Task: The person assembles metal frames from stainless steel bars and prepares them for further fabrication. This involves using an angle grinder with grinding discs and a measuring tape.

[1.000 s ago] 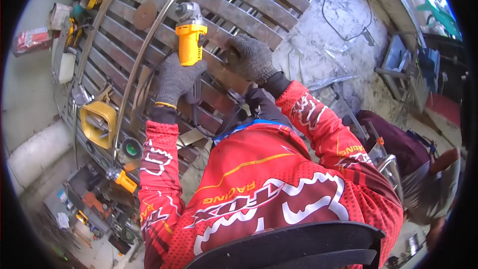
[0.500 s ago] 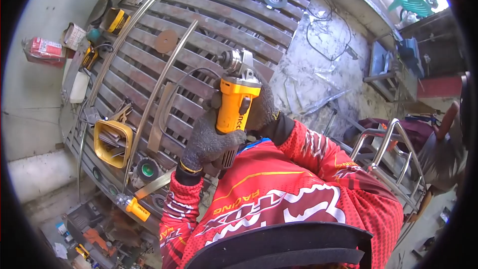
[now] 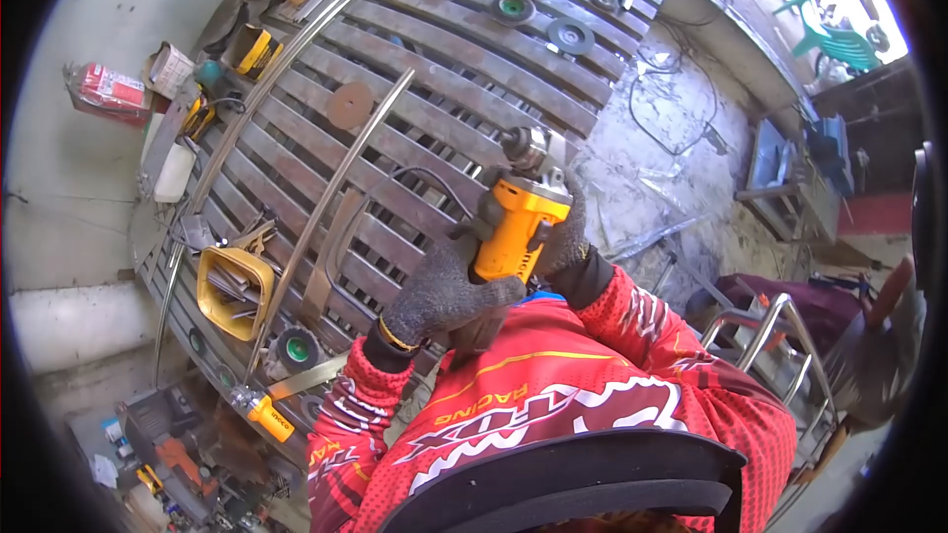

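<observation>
Close against the red jersey [image 3: 513, 415], the gloved left hand [image 3: 439, 298] and right hand [image 3: 571, 242] are both clamped around a yellow angle grinder [image 3: 513, 232]. Its metal head points away, over the near edge of the steel-slat workbench [image 3: 444, 49]. Grinding discs [image 3: 571, 37] lie farther back, and beyond is a littered concrete floor [image 3: 671, 118].

Bright daylight, blown-out glare at the top right, heavy fisheye bending with black vignetted corners, edges slightly soft.

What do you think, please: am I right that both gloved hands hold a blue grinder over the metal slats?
The grinder is yellow, not blue. The head view shows the gloved left hand and right hand holding it over the metal slats.
</observation>
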Motion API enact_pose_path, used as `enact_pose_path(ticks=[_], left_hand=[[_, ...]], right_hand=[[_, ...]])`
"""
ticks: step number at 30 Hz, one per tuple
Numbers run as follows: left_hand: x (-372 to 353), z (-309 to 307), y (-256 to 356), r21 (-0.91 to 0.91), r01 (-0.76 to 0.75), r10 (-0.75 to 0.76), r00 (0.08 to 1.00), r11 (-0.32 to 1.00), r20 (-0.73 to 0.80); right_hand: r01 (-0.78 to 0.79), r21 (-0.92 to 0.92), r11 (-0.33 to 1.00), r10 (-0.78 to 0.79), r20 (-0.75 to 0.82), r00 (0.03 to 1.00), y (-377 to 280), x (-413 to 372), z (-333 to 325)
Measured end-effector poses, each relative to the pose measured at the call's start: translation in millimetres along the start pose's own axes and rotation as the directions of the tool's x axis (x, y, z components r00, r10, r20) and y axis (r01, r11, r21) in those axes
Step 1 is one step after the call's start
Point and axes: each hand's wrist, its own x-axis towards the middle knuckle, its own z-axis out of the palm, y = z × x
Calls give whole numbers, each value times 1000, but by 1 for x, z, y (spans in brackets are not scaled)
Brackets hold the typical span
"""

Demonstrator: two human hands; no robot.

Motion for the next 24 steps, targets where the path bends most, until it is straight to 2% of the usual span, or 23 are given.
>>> enact_pose_path(ticks=[1,3,5,7,9,11,13,14,16,17,18,19,20,21,22,23,24], left_hand=[[7,-11,6,138,-45,43,999,989,17],[23,-37,16,396,-139,116,990,908,80],[51,-78,-8,449,-86,193,961,889,-199],[81,-129,-25,371,43,166,842,928,-513],[121,-185,-68,489,163,238,717,857,-655],[144,-223,-97,502,276,172,718,820,-675],[168,-247,-130,349,463,-62,668,815,-741],[178,-252,-133,365,442,-49,688,819,-724],[194,-251,-129,408,549,18,581,730,-814],[200,-253,-130,412,553,8,590,724,-807],[202,-251,-122,455,437,74,653,776,-754],[198,-249,-112,480,320,143,694,817,-706],[193,-238,-92,481,255,168,720,839,-673],[192,-235,-87,475,291,149,706,830,-693],[193,-239,-83,458,441,17,706,772,-708],[189,-246,-81,442,570,-108,688,693,-718],[181,-250,-92,442,582,-110,680,682,-725]], right_hand=[[-23,10,1000,23,32,999,-11,2,-10],[2,-15,1000,-2,-30,1000,-33,-4,-38],[14,32,999,-14,10,1000,-47,-4,-36],[1,106,994,-10,84,996,-65,-3,-34],[-10,111,994,-1,95,995,-79,-1,-39],[6,105,994,-17,106,994,-93,2,-40],[-23,107,994,-1,218,976,-103,8,-38],[-21,103,994,-5,240,971,-111,6,-40],[-12,106,994,-12,223,975,-124,1,-48],[-16,123,992,-6,179,984,-124,1,-52],[-20,137,990,-3,168,986,-123,-3,-58],[79,153,985,-94,89,992,-123,-5,-63],[96,160,982,-115,112,987,-124,-2,-64],[113,168,979,-136,134,982,-124,0,-64],[129,177,976,-157,156,975,-125,2,-65],[79,182,980,-118,215,969,-125,5,-67],[69,191,979,-112,226,968,-124,5,-68]])
